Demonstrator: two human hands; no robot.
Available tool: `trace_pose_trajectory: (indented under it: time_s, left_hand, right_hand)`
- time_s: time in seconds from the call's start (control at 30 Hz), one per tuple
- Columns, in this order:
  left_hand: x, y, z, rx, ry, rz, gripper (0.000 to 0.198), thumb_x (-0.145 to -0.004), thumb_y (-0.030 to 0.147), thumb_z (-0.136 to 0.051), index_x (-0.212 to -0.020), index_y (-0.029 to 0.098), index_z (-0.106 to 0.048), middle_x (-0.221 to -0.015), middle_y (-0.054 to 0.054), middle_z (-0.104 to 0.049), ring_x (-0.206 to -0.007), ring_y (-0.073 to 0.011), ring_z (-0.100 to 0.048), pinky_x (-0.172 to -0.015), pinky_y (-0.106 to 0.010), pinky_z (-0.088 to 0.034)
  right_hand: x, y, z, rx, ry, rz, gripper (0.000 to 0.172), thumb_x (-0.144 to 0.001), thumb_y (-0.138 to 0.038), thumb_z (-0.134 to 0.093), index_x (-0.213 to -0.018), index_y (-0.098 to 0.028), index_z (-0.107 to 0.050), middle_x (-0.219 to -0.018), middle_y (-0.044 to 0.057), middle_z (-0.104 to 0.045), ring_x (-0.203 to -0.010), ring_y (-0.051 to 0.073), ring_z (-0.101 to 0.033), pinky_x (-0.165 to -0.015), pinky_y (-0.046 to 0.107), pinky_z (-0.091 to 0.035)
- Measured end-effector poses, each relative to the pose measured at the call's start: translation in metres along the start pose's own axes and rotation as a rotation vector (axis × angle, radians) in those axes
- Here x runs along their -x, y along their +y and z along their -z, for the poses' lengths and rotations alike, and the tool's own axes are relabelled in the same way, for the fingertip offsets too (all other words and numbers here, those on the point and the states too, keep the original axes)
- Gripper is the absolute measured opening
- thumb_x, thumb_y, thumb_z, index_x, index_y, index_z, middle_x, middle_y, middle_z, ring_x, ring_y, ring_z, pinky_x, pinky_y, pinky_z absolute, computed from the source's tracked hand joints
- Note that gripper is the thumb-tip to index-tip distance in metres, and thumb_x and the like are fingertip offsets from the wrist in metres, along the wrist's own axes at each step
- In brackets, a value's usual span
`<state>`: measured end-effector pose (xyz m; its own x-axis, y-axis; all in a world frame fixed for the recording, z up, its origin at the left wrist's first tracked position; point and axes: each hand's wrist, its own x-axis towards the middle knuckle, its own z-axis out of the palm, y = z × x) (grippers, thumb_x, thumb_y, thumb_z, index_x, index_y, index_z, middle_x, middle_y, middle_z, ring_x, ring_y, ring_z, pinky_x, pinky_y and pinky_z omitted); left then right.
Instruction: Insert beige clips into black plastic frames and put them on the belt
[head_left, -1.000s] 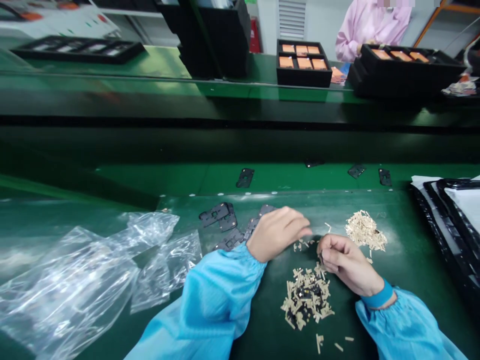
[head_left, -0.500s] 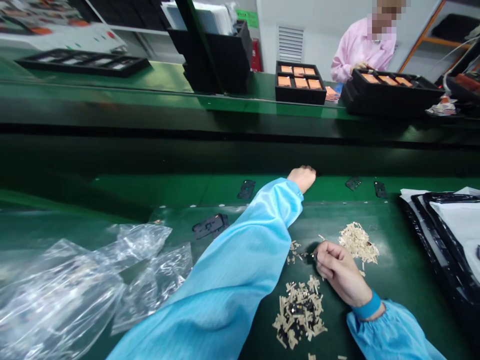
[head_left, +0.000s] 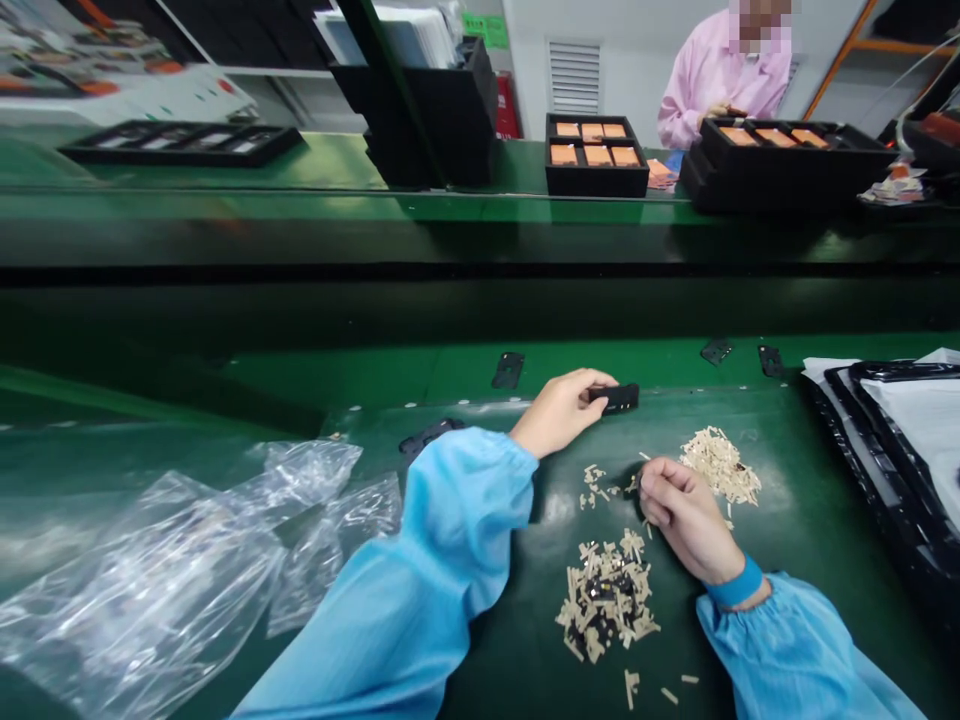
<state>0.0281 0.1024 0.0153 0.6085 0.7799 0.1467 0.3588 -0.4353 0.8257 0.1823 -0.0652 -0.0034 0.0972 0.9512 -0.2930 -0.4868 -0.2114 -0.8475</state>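
Note:
My left hand (head_left: pixel 561 410) pinches a small black flat part (head_left: pixel 616 398) just above the dark green mat (head_left: pixel 795 520). My right hand (head_left: pixel 684 518) rests on the mat with its fingers curled shut; what they hold is too small to make out. Beside it lie two heaps of tan paper strips, one to the right (head_left: pixel 721 465) and a bigger one in front (head_left: pixel 606 598) with dark bits mixed in. More black parts (head_left: pixel 429 436) lie partly hidden behind my left sleeve.
Loose black parts (head_left: pixel 508 369) (head_left: pixel 715 350) lie on the green conveyor belt. Crumpled clear plastic bags (head_left: pixel 172 570) cover the left. Black trays (head_left: pixel 900 450) stack at the right edge. Across the line, trays of orange pieces (head_left: pixel 595 152) stand before a person in pink (head_left: pixel 724 70).
My left hand reached out to the conveyor belt and has come back toward me holding a black part. My right hand has stayed by the strips.

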Motion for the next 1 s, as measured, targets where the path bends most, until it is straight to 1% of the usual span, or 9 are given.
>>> trace_pose_trajectory:
  time_s: [0.07,0.13,0.23,0.3,0.43,0.53,0.6,0.83,1.0]
  left_hand:
    - [0.029,0.002,0.001,0.248,0.044,0.106,0.024,-0.086,0.021,-0.064,-0.11,0.019,-0.068,-0.101,-0.005,-0.073,-0.082,-0.0144,-0.068,-0.076,-0.027,-0.056]
    - [0.051,0.005,-0.003,0.452,0.098,0.216,0.022,-0.082,0.025,-0.07,-0.102,0.017,-0.067,-0.093,-0.004,-0.072,-0.078,-0.0135,-0.067,-0.072,-0.025,-0.055]
    - [0.069,0.01,-0.013,0.682,0.125,0.357,0.025,-0.078,0.034,-0.075,-0.091,0.016,-0.063,-0.083,-0.002,-0.069,-0.071,-0.0134,-0.065,-0.062,-0.023,-0.053]
    - [0.073,0.014,-0.022,0.752,0.129,0.397,0.029,-0.077,0.04,-0.077,-0.086,0.017,-0.062,-0.077,-0.001,-0.067,-0.067,-0.013,-0.062,-0.057,-0.023,-0.051]
    - [0.075,0.018,-0.032,0.683,0.126,0.394,0.028,-0.078,0.042,-0.074,-0.078,0.017,-0.062,-0.065,0.003,-0.061,-0.056,-0.0103,-0.054,-0.052,-0.021,-0.044]
    - [0.075,0.021,-0.034,0.605,0.121,0.401,0.025,-0.081,0.041,-0.07,-0.077,0.018,-0.062,-0.058,0.006,-0.055,-0.048,-0.0088,-0.046,-0.047,-0.021,-0.036]
    - [0.074,0.022,-0.034,0.578,0.116,0.402,0.023,-0.082,0.04,-0.067,-0.076,0.018,-0.062,-0.056,0.007,-0.052,-0.046,-0.0084,-0.043,-0.046,-0.022,-0.034]
    - [0.074,0.022,-0.035,0.541,0.127,0.395,0.022,-0.082,0.039,-0.065,-0.074,0.019,-0.06,-0.056,0.007,-0.052,-0.049,-0.0092,-0.043,-0.047,-0.022,-0.033]
    - [0.074,0.022,-0.036,0.515,0.152,0.389,0.02,-0.083,0.037,-0.065,-0.073,0.02,-0.061,-0.057,0.005,-0.052,-0.051,-0.0104,-0.044,-0.048,-0.023,-0.033]
  right_hand:
    - [0.0,0.002,0.0,0.041,0.025,0.009,0.028,-0.076,-0.04,-0.082,-0.075,-0.018,-0.065,-0.06,-0.006,-0.05,-0.047,0.006,-0.024,-0.047,0.024,-0.018]
    - [0.0,0.005,0.001,0.111,0.049,0.016,0.025,-0.077,-0.037,-0.08,-0.075,-0.019,-0.064,-0.057,-0.007,-0.046,-0.047,0.007,-0.025,-0.047,0.024,-0.018]
    - [0.002,0.006,0.001,0.256,0.078,0.049,0.02,-0.079,-0.034,-0.077,-0.074,-0.019,-0.064,-0.057,-0.006,-0.047,-0.049,0.008,-0.03,-0.048,0.023,-0.021]
    - [0.004,0.005,-0.001,0.359,0.087,0.089,0.017,-0.078,-0.032,-0.075,-0.074,-0.019,-0.064,-0.06,-0.005,-0.051,-0.051,0.009,-0.036,-0.049,0.023,-0.027]
    - [0.008,0.0,-0.006,0.517,0.086,0.143,0.013,-0.077,-0.029,-0.073,-0.073,-0.019,-0.065,-0.064,-0.002,-0.058,-0.055,0.011,-0.044,-0.052,0.023,-0.036]
    - [0.011,-0.001,-0.009,0.592,0.08,0.148,0.01,-0.077,-0.027,-0.071,-0.073,-0.02,-0.065,-0.062,-0.002,-0.057,-0.054,0.012,-0.045,-0.051,0.023,-0.037]
    - [0.012,0.0,-0.011,0.63,0.074,0.141,0.01,-0.078,-0.028,-0.07,-0.073,-0.021,-0.064,-0.061,-0.002,-0.056,-0.053,0.012,-0.043,-0.049,0.023,-0.036]
    - [0.016,-0.001,-0.017,0.696,0.083,0.105,0.01,-0.076,-0.028,-0.068,-0.072,-0.02,-0.064,-0.059,-0.003,-0.054,-0.051,0.011,-0.041,-0.047,0.023,-0.033]
    - [0.016,-0.004,-0.021,0.706,0.105,0.098,0.009,-0.074,-0.027,-0.069,-0.07,-0.021,-0.064,-0.058,-0.002,-0.054,-0.051,0.011,-0.042,-0.047,0.023,-0.034]
